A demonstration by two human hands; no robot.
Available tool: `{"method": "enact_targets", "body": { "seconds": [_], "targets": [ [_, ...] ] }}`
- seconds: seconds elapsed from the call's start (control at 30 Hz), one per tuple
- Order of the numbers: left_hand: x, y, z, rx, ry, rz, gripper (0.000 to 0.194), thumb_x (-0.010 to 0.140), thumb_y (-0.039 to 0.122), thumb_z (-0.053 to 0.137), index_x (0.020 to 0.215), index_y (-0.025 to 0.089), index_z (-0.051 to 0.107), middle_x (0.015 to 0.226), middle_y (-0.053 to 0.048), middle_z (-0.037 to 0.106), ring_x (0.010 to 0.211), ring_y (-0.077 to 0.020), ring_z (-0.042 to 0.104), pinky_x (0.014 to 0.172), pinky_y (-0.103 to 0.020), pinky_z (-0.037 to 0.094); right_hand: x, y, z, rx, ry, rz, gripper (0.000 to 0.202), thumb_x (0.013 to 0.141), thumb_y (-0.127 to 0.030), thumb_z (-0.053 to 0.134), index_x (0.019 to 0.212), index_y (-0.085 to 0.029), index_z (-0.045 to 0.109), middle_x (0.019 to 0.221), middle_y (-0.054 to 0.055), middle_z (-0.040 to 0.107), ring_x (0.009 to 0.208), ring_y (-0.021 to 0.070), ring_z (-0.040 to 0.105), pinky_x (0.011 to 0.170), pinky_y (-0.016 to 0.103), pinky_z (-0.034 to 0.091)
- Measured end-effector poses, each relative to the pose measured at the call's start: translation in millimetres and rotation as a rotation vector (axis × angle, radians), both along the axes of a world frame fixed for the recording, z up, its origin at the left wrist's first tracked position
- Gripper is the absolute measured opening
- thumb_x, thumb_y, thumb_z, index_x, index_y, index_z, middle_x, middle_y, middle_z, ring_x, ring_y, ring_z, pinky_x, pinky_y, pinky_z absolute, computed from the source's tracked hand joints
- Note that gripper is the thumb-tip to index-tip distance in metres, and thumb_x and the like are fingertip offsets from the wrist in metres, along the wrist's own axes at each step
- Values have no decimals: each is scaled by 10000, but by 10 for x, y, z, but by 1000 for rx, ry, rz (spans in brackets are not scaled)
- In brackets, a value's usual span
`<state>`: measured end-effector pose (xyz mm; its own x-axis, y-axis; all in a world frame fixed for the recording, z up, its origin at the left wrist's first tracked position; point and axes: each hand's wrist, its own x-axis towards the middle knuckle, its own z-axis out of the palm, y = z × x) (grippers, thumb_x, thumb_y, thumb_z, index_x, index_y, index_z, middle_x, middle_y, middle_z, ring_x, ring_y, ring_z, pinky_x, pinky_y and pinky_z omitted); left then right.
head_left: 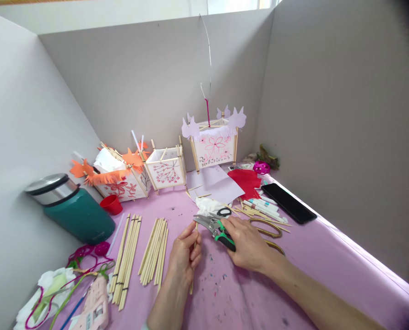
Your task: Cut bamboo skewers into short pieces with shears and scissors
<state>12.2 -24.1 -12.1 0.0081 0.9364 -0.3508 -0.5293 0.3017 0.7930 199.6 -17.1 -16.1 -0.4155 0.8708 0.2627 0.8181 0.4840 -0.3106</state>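
Left hand: The left hand (186,251) was closed, with a thin wooden stick (191,285) pinched between thumb and fingers; the stick's lower part ran down past the palm toward the near side of the bench (238,298).
Right hand: The right hand (244,242) was wrapped around the green and black handles of the cutters (211,226), whose blades pointed left.
Stick and blades: The stick's upper end was at the cutters' blades, just above the left fingertips and between the two hands; whether the blades touched it could not be told.
Left of the hands: A bunch of loose sticks (154,252) lay near the left hand, and banded sticks (127,261) lay farther left, with a teal bottle (82,215) and a red cup (111,205) beyond them.
Beyond the hands: A white cloth (208,206) and black-handled scissors (224,211) lay just past the cutters; the purple-trimmed lantern (214,144), the plain lantern (166,172) and the orange-trimmed lantern (122,185) stood farther back.
Right of the hands: Gold-handled scissors (268,222) lay partly under the right hand and forearm, near markers (264,208) and a black phone (288,203).
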Motion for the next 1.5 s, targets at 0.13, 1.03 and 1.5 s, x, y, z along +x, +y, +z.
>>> {"method": "enact_targets", "body": {
  "seconds": [0.13, 1.03, 1.5],
  "targets": [
    [0, 12, 5, -15, -1, -12, 526, 779, 127, 613, 1290, 116, 492, 597, 63, 531, 304, -26, 229, 292, -152, 143, 1, -7, -4, 8, -1, -13, 284, 813, -306, 613, 1060, -171, 575, 992, 101, 635, 936, 276, 577, 788, 359, 412],
    [-52, -21, 71, 32, -190, -37, 436, 736, 100, 679, 1153, 158, 565, 621, 63, 536, 335, -16, 273, 301, -132, 200, -52, -7, -44, 98, 65, -8, 555, 844, -349, 594, 1350, -163, 465, 1205, 147, 570, 1105, 312, 508, 942, 452, 393],
    [-63, -47, 66, 32, -204, -55, 283, 761, 58, 617, 1024, 143, 559, 602, 66, 495, 334, -14, 229, 293, -136, 182, -34, -17, -2, -1, 43, -2, 592, 735, -200, 606, 1312, -156, 483, 1133, 126, 600, 1076, 292, 537, 906, 413, 409]
  ]
}}
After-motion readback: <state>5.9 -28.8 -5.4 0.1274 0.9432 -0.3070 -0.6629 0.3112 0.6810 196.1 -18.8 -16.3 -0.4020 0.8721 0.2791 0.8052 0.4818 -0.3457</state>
